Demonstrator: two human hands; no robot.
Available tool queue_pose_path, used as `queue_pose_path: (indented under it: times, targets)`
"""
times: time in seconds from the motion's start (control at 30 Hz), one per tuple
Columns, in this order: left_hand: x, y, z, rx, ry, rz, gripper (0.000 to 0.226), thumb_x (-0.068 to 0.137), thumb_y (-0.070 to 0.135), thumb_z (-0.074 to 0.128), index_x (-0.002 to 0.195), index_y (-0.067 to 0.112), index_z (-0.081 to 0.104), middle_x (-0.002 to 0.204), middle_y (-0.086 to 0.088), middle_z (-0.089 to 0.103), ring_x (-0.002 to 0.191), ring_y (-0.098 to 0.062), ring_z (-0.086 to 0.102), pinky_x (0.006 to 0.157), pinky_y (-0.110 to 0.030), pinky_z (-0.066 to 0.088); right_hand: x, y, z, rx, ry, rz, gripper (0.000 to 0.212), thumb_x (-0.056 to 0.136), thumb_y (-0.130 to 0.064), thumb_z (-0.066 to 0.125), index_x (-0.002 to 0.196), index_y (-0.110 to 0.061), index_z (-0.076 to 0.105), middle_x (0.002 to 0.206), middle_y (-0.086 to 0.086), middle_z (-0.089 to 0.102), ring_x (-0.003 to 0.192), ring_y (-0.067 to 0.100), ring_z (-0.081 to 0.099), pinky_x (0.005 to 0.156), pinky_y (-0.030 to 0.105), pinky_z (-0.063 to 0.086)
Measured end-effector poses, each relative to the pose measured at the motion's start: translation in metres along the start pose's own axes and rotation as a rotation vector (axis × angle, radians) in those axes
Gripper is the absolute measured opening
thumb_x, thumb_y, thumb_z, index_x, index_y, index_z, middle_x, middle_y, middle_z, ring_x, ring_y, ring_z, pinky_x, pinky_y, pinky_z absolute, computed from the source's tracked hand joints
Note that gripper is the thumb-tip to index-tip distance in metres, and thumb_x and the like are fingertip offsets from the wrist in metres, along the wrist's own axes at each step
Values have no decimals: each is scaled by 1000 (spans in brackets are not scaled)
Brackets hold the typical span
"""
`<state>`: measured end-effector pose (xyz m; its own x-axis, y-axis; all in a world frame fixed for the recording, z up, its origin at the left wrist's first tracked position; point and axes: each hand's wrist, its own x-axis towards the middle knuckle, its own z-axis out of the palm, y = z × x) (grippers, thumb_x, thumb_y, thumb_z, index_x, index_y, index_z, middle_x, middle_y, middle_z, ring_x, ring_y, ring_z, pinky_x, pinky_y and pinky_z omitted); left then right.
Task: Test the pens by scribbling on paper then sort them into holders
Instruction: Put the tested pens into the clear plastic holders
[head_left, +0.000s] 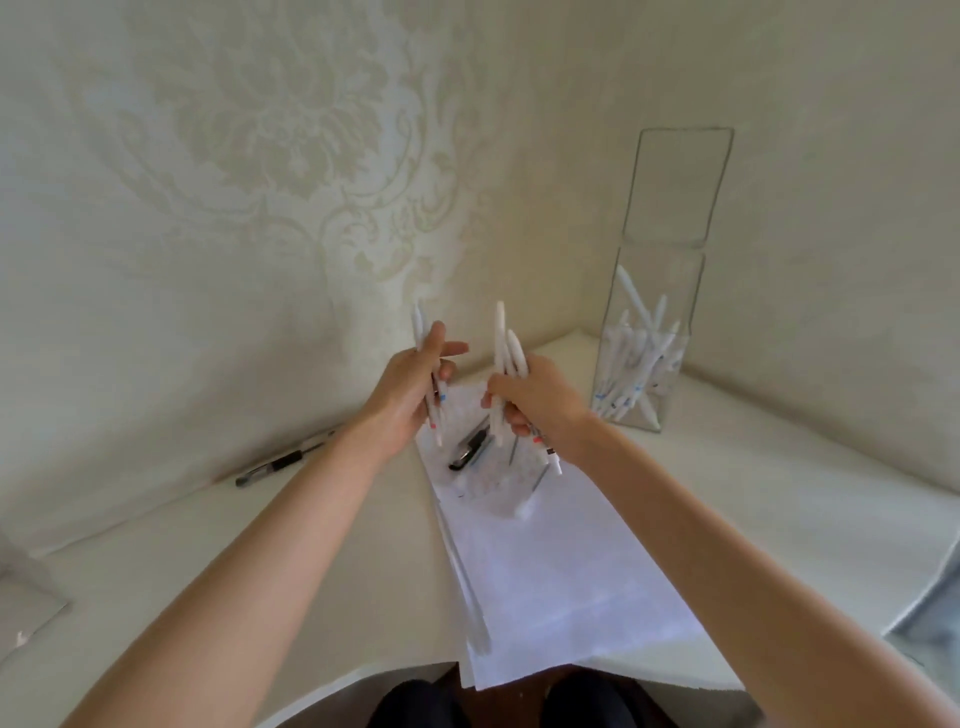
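The left hand (408, 389) is raised above the far end of the paper (561, 571). Its lower fingers are curled round a couple of white pens (418, 325), and its upper finger and thumb stick out straight toward the other hand. These pens stand nearly upright, with their blunt ends above the hand and their tips below the palm, where small red and blue marks show.

The right hand (540, 402) is just beside the left, at the same height and apart from it. It grips a bundle of pens (503, 338) in a closed fist. Their white ends rise above the knuckles and their tips slant down past the wrist.

Below and between the two hands a black pen (469, 448) lies on the paper among faint scribbles. A second black pen (283, 462) lies on the table (234, 561) well to the left of the left hand, against the wall.

Well to the right of the right hand stands a tall clear holder (670, 208). More white pens (641, 358) lean in its lower part, tips down.
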<state>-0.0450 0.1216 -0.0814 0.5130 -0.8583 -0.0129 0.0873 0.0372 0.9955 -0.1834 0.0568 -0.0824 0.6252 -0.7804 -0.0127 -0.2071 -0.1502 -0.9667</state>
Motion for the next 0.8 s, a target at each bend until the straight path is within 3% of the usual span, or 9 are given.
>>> queue_pose_path:
  times: [0.07, 0.13, 0.23, 0.3, 0.4, 0.47, 0.6, 0.7, 0.8]
  targets:
    - [14, 10, 27, -113, 0, 16, 30, 100, 32, 38, 86, 14, 57, 63, 4, 47, 55, -9, 40, 55, -22, 34, 5, -4, -30, 119, 132, -14, 21, 94, -20, 48, 74, -12, 48, 65, 14, 53, 37, 13, 32, 40, 22, 24]
    - [29, 25, 60, -171, -7, 72, 27, 99, 20, 37, 77, 16, 51, 72, 2, 49, 62, -10, 41, 58, -22, 34, 9, -13, -61, 228, 263, -39, 31, 97, -34, 46, 72, -15, 44, 57, 4, 52, 35, 12, 32, 39, 22, 26]
    - [47, 49, 113, -102, -7, 185, 27, 98, 19, 38, 74, 20, 50, 78, 3, 45, 70, -10, 42, 63, -22, 35, 18, -32, -104, 308, 407, -127, 38, 96, -33, 42, 63, -15, 46, 49, -1, 56, 45, 15, 45, 50, 26, 39]
    - [56, 62, 143, 33, -7, 270, 24, 98, 23, 39, 78, 20, 51, 83, 0, 43, 70, -10, 42, 59, -19, 34, 27, -41, -125, 226, 506, -182, 40, 93, -30, 40, 59, -14, 53, 54, -3, 57, 52, 12, 51, 58, 28, 41]
    - [69, 71, 177, 149, -51, 406, 19, 99, 22, 39, 88, 11, 51, 78, -3, 45, 54, 0, 47, 46, -8, 35, 39, -48, -150, 59, 665, -284, 34, 91, -34, 36, 67, -13, 49, 60, -2, 47, 55, 13, 47, 58, 30, 38]
    - [79, 71, 189, 255, -114, 467, 17, 98, 20, 42, 91, 9, 53, 72, 0, 49, 53, -1, 48, 50, -12, 36, 44, -49, -163, -35, 730, -315, 32, 94, -32, 36, 72, -12, 47, 59, 0, 43, 54, 15, 43, 54, 30, 35]
    - [99, 61, 195, 503, -141, 415, 13, 91, 20, 57, 88, 7, 59, 70, 1, 53, 71, -18, 51, 59, -26, 37, 52, -36, -183, -241, 723, -241, 27, 90, -22, 44, 65, -11, 44, 55, -1, 44, 46, 13, 40, 45, 26, 32]
    - [100, 57, 192, 666, -146, 371, 26, 85, 27, 65, 70, 10, 54, 62, 0, 52, 62, -16, 53, 50, -19, 35, 52, -29, -186, -408, 631, -126, 23, 86, -25, 54, 78, -4, 57, 56, 5, 57, 40, 12, 54, 44, 26, 44]
    - [101, 59, 191, 615, -116, 393, 26, 83, 31, 69, 78, 10, 54, 63, 0, 56, 52, -8, 54, 45, -12, 39, 51, -28, -184, -452, 653, -135, 25, 87, -34, 59, 87, -9, 52, 68, 5, 59, 51, 21, 61, 52, 33, 49]
